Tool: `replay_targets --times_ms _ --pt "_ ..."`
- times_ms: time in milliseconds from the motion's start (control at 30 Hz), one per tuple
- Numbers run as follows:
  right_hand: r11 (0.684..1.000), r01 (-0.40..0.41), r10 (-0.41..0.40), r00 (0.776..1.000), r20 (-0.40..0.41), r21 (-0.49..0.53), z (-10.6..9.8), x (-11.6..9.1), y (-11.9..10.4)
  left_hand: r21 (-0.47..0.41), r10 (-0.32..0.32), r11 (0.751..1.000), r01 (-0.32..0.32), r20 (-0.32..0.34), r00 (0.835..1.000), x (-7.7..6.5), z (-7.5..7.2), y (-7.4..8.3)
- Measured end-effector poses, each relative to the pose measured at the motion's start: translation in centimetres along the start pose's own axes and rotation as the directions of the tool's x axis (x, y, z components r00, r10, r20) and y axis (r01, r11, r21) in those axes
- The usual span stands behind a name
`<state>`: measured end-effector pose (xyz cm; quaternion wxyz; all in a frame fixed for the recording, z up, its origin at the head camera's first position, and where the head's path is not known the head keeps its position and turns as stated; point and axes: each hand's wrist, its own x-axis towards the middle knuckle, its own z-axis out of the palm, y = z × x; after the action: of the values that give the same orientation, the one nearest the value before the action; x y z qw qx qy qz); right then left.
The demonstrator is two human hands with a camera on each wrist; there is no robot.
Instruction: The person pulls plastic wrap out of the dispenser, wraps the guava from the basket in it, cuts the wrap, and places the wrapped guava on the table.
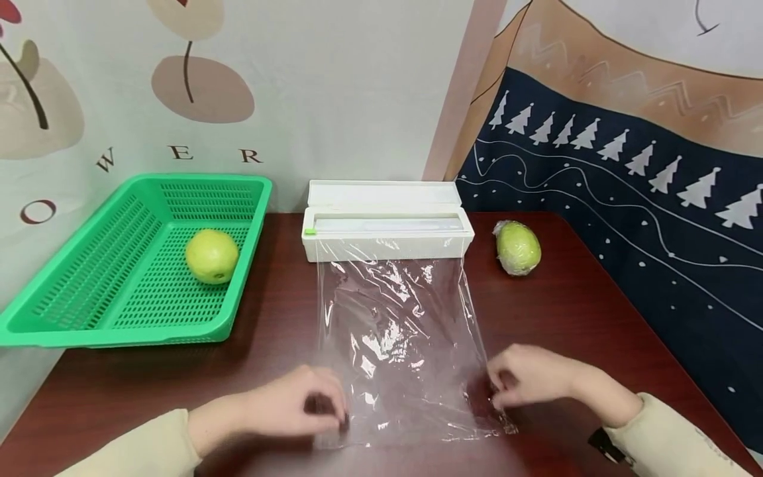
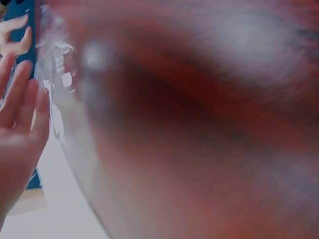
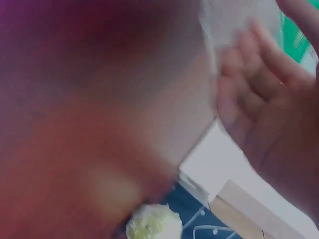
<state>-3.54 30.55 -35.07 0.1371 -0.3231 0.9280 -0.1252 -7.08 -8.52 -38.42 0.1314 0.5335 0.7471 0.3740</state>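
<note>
The left hand (image 1: pixel 292 401) has a slack grip, with fingers nearly straight in the left wrist view, by the near left corner of a sheet of clear plastic film (image 1: pixel 405 371); blur hides whether the fingertips touch it. The right hand (image 1: pixel 533 377) sits at the film's near right edge, finger and thumb bent but apart, its grip loose as well; contact there is equally hard to tell. Cream sleeves (image 1: pixel 143 447) cover both forearms. The film lies between the hands on the dark red-brown table (image 1: pixel 554 305), wrinkled and shiny, its near right corner bunched. Its far end runs up the front of a white dispenser box (image 1: pixel 381 250), whose lid (image 1: pixel 384 193) stands raised and which carries a green slider (image 1: pixel 310 232) at its left end. Right of the box rests a yellow-green fruit wrapped in film (image 1: pixel 518 248). On the left, a green basket (image 1: pixel 149 338) holds a bare yellow-green fruit (image 1: pixel 211 257) near its right wall. Behind stand a pale printed cloth (image 1: pixel 357 99) and, rightward, a navy one (image 1: pixel 626 212) with white trees.
</note>
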Motion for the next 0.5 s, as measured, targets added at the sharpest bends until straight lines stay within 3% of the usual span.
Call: replay_targets --times_ms 67,133,200,233,300,367,500 --pt "0.999 -0.002 -0.003 0.992 -0.124 -0.038 -0.5 0.8 0.2 0.075 -0.058 0.995 0.066 -0.106 0.993 0.6 -0.9 0.1" --pt "0.997 -0.008 -0.008 0.980 -0.201 -0.078 -0.6 1.6 0.5 0.201 -0.139 0.964 0.172 -0.168 0.976 1.1 -1.7 -0.3" --pt "0.994 -0.010 -0.011 0.981 -0.196 -0.107 -0.2 2.2 0.9 0.369 -0.219 0.889 0.270 -0.174 0.960 1.3 -2.2 -1.0" --pt "0.994 -0.011 -0.008 0.985 -0.173 -0.107 0.0 2.5 1.1 0.448 -0.250 0.844 0.295 -0.159 0.955 1.3 -2.3 -1.4" --pt "0.995 -0.012 -0.001 0.993 -0.118 -0.103 0.7 2.6 1.6 0.537 -0.310 0.784 0.311 -0.097 0.946 0.9 -2.2 -2.2" --pt "0.995 -0.023 0.016 0.997 -0.073 -0.101 1.4 2.5 2.0 0.569 -0.346 0.762 0.308 -0.044 0.937 0.2 -1.8 -2.8" --pt "0.994 -0.023 0.017 0.998 -0.061 -0.109 2.4 2.1 2.7 0.541 -0.396 0.771 0.336 -0.005 0.918 -0.9 -1.3 -3.4"
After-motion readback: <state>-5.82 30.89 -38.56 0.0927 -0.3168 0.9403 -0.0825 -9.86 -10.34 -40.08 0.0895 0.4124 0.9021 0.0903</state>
